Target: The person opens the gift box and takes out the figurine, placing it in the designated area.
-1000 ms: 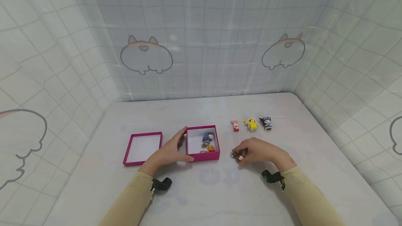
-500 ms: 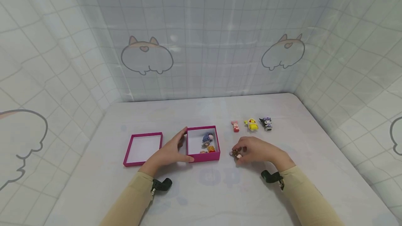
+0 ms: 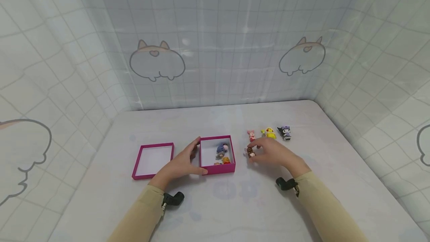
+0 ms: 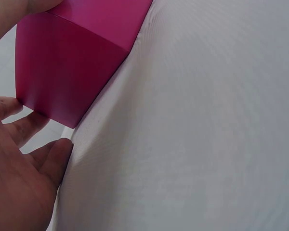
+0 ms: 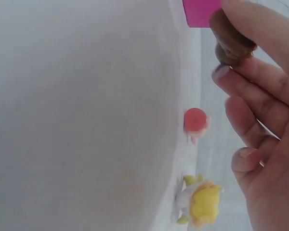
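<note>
My left hand (image 3: 181, 163) holds a magenta box (image 3: 220, 168) by its left side, thumb on the front wall and fingers towards the back corner. Inside the box lie a blue donkey figurine (image 3: 221, 148), a grey figurine (image 3: 220, 155) and an orange bear figurine (image 3: 226, 160); the front wall partly hides others. To the right of the box, my right hand (image 3: 277, 154) pinches a small brown figurine (image 3: 250, 152) between thumb and fingers. In the right wrist view the brown figurine (image 5: 231, 41) is held above the cloth, its far side covered by the thumb.
Behind my right hand stand a pink figurine (image 3: 251, 135), a yellow figurine (image 3: 270, 133) and a purple-and-black figurine (image 3: 285, 132). The magenta-rimmed lid (image 3: 156, 145) lies left of the box. A white cloth (image 3: 215, 212) covers the table, and gridded curtains (image 3: 231, 47) surround it.
My right hand has taken hold of the brown figurine and moved it up from the cloth, away from me and slightly left. The left hand and box have stayed in place.
</note>
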A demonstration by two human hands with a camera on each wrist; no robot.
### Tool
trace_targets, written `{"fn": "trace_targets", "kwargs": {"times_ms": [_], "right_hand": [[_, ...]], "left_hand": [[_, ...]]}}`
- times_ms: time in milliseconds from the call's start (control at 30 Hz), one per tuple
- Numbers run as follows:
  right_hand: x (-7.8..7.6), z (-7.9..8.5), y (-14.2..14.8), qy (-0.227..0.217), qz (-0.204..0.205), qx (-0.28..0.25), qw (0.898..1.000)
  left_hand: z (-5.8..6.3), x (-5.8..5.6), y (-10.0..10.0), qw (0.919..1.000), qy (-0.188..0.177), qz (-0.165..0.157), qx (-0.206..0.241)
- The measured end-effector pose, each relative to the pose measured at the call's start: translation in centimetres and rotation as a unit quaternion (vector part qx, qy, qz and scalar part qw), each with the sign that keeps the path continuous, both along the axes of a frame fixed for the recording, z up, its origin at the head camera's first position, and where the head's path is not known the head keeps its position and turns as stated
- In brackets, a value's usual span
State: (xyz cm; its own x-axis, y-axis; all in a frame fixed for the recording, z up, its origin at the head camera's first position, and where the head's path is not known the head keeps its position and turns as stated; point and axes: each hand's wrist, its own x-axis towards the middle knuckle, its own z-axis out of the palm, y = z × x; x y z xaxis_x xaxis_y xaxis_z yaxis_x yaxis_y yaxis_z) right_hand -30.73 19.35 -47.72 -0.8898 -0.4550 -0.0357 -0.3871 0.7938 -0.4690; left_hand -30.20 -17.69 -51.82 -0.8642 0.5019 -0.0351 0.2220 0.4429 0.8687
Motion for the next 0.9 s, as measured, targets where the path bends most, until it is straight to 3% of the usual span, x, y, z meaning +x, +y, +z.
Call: {"fn": "trace_targets", "kwargs": {"times_ms": [167, 467, 900], "right_hand": [[-1.1, 0.7, -0.6, 0.049, 0.011, -0.006, 0.999], [-3.5, 0.8, -2.1, 0.077, 0.019, 0.013, 0.997], [-6.3, 0.2, -3.8, 0.073, -0.004, 0.053, 0.996]], "left_hand": [[0.2, 0.1, 0.0, 1.0, 0.001, 0.005, -0.005], [0.2, 0.3, 0.1, 0.9999, -0.004, 0.011, -0.011], [0.3, 0.3, 0.1, 0.9999, -0.001, 0.013, -0.01]]}}
